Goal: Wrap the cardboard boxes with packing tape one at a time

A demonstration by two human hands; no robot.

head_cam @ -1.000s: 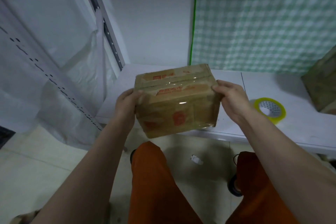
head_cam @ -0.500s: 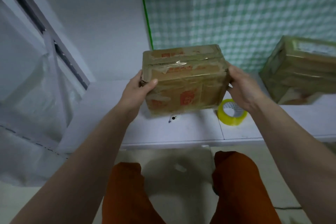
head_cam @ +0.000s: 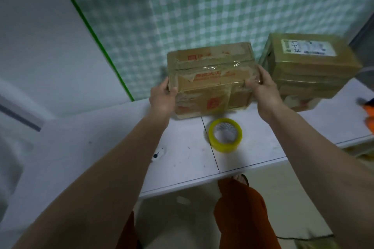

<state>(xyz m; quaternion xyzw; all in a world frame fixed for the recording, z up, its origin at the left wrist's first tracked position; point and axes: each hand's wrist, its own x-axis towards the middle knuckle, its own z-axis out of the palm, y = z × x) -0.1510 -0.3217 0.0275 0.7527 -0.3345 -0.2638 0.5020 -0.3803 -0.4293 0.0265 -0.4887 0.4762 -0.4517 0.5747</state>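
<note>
Tabletop (head_cam: 101, 147) white, beneath both hands
Second box (head_cam: 309, 66) just right of right hand, labelled, stacked on another
Cardboard box (head_cam: 210, 79) between hands, at tabletop's far side, old tape glossy on top; cannot tell if it rests yet
Left hand (head_cam: 163, 100) grips left end, thumb on front; right hand (head_cam: 263, 89) grips right end
Tape roll (head_cam: 225, 134) near side of hands, flat
Advice: set box square, clear of neighbour, keep roll reachable

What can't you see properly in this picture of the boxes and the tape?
- Red print on the held box, head view: blurred, unreadable.
- Left hand and right hand fingers: hidden behind the box's ends.
- White label on the second box: writing too small and smeared.
- Orange thing: cut off by the right edge.
- Tape roll: its loose end isn't visible.
</note>
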